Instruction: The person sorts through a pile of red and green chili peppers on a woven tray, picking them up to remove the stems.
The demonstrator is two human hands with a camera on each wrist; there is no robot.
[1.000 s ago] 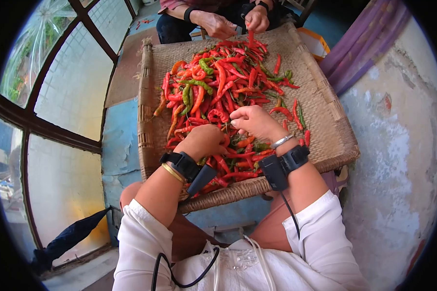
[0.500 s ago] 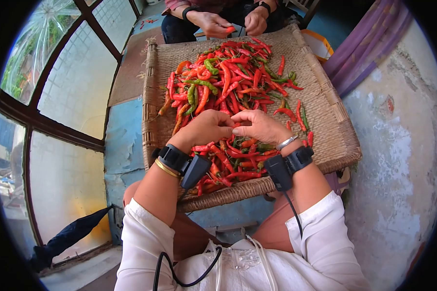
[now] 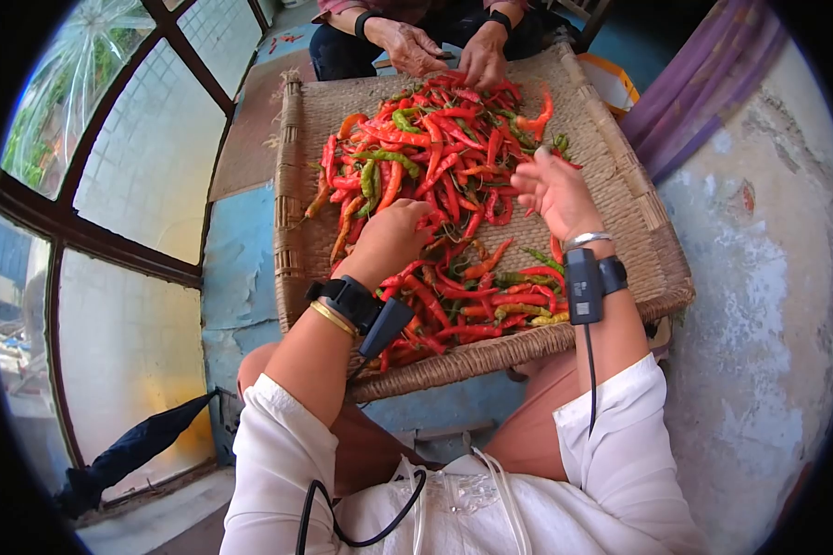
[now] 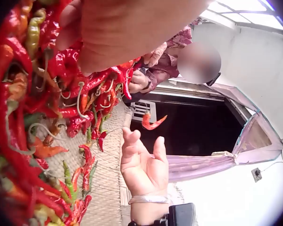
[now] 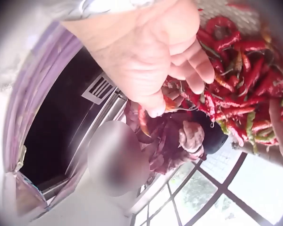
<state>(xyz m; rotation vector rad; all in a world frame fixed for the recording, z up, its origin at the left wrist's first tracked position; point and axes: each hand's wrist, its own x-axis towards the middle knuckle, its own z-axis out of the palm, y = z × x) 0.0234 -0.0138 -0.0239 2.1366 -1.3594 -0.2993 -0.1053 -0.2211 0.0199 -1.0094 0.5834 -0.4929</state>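
Many red, orange and green chilies (image 3: 435, 153) lie heaped on a woven tray (image 3: 611, 213). My left hand (image 3: 389, 245) is low over the middle of the heap, its fingertips among red chilies; whether they pinch one is hidden. To the right, my right hand (image 3: 560, 199) is raised over the tray, palm showing, fingers loosely spread and holding nothing. In the left wrist view a bent red chili (image 4: 153, 122) hangs in the air just beyond that right hand (image 4: 146, 169). The right wrist view shows this chili (image 5: 143, 121) near the thumb.
Across the tray, another person's hands (image 3: 484, 57) touch the far side of the heap. A window frame (image 3: 55, 222) stands at the left, a rough wall (image 3: 740, 305) and purple curtain (image 3: 690, 92) at the right. A second chili group (image 3: 472, 305) lies near the front rim.
My hands were together over the heap; the right has swung away rightward, palm turned up. A chili is now in the air. The other person's hands have come down to the heap.
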